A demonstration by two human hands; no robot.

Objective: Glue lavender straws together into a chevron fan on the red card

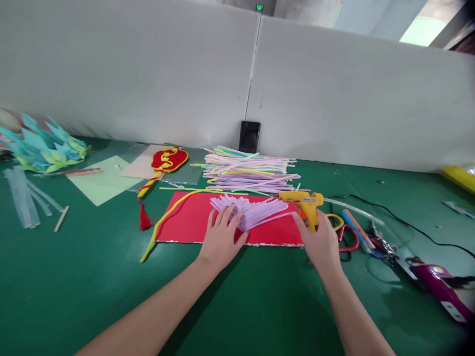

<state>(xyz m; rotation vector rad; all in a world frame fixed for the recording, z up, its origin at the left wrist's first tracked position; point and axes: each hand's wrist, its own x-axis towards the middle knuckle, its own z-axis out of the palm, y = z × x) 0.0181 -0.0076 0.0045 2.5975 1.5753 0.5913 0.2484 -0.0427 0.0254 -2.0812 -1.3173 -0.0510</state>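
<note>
- Purple strips lie side by side in a V on a red board, which rests on the green table.
- Left hand lies palm down over the left part of the V, fingers slightly spread, thumb apart.
- Right hand is wrapped round the handle of a yellow glue gun, whose nozzle points left above the board's far edge. One purple strip reaches to its fingertips; whether they pinch it, I cannot tell.
- Yellow cord curves across the board's left end.
- Just behind the board is a pile of coloured strips.
- Scissors lie just right of the right hand.
</note>
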